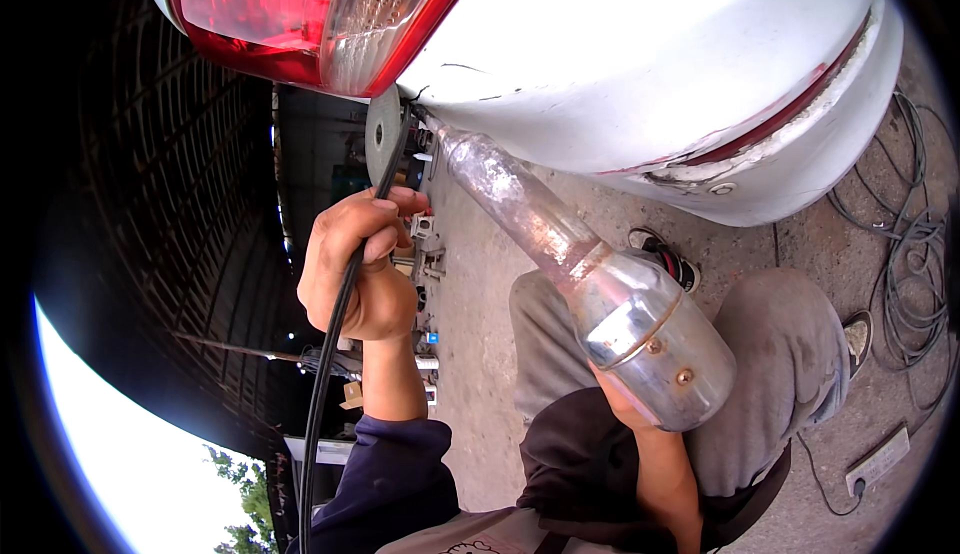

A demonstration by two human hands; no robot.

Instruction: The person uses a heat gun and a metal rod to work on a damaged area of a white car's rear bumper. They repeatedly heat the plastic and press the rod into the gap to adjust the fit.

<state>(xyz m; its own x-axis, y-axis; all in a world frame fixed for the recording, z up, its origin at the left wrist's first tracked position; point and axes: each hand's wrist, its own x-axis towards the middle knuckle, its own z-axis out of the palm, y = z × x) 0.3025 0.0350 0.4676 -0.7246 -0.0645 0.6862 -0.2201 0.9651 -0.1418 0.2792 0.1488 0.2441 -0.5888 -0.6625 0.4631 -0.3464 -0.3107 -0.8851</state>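
My left hand is closed around a long, thin black plastic rod, which runs up from the lower edge. The rod's upper end meets the white bumper just under the red tail light. A metal hot-air gun with a scorched, narrowing barrel slants across the middle, its nozzle tip right by the rod's end. My right hand grips the gun from behind its shiny body, which hides most of the fingers. Fine dark cracks mark the bumper near the nozzle. Next to the rod is a grey disc-like piece with a hole.
The bumper's lower part has a damaged edge with a red reflector strip. Coiled grey cable lies on the concrete floor at the right, with a white power strip nearer. My bent knees are below the bumper.
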